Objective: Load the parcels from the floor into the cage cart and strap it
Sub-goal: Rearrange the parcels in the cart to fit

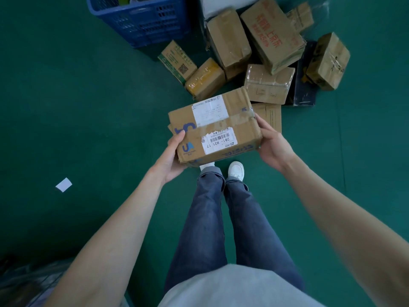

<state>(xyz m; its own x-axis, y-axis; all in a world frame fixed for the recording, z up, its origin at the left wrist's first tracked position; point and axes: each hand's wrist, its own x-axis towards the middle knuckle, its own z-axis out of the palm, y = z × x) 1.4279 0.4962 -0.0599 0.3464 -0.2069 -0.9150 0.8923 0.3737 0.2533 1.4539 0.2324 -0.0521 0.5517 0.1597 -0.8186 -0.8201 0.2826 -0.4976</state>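
Note:
I hold a taped cardboard parcel point(214, 127) with white labels and blue print in front of me, lifted off the green floor. My left hand point(171, 157) grips its left end, thumb on top. My right hand point(271, 142) grips its right end. Beyond it, several more cardboard parcels point(265, 41) lie in a heap on the floor, among them a small yellow-taped box point(204, 79) and a green-printed box point(177, 62). At the bottom left corner something like wire mesh point(28, 282) shows; whether it is the cage cart is unclear.
A blue plastic crate point(141, 18) stands at the back, left of the heap. A dark flat package point(306, 80) lies under the parcels on the right. A white paper scrap point(63, 185) lies on the floor at left. My legs and white shoes point(236, 170) are below the parcel.

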